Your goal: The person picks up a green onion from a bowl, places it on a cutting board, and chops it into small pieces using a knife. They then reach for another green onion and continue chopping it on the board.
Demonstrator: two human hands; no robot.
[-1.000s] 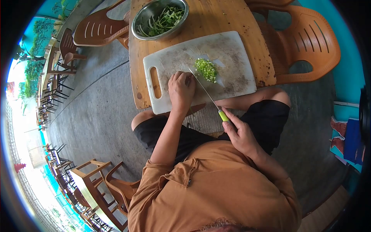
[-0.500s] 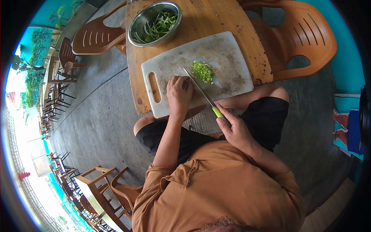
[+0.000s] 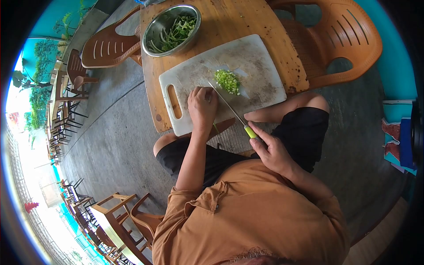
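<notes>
My right hand (image 3: 274,152) is wrapped round the green and dark handle of a kitchen knife (image 3: 231,107). Its blade slants up and left across the cutting board, the tip beside my left fingers. Curled fingers of my left hand (image 3: 203,108) press down near the board's lower left, closed on green onion (image 3: 216,128); most of it is hidden, with only a thin green end showing by the wrist. Just right of the blade tip lies a small heap of chopped green onion (image 3: 226,81). The worn white cutting board (image 3: 260,57) lies tilted on the table.
A steel bowl (image 3: 198,27) of cut leafy greens (image 3: 176,34) stands beyond the board on the wooden table (image 3: 221,20). Orange plastic chairs (image 3: 357,39) flank the table. My bent knees (image 3: 304,106) are under its near edge.
The view has shifted slightly, moving the table and board a little left. A thin green end now shows below my left hand. Both hands keep nearly the same pose.
</notes>
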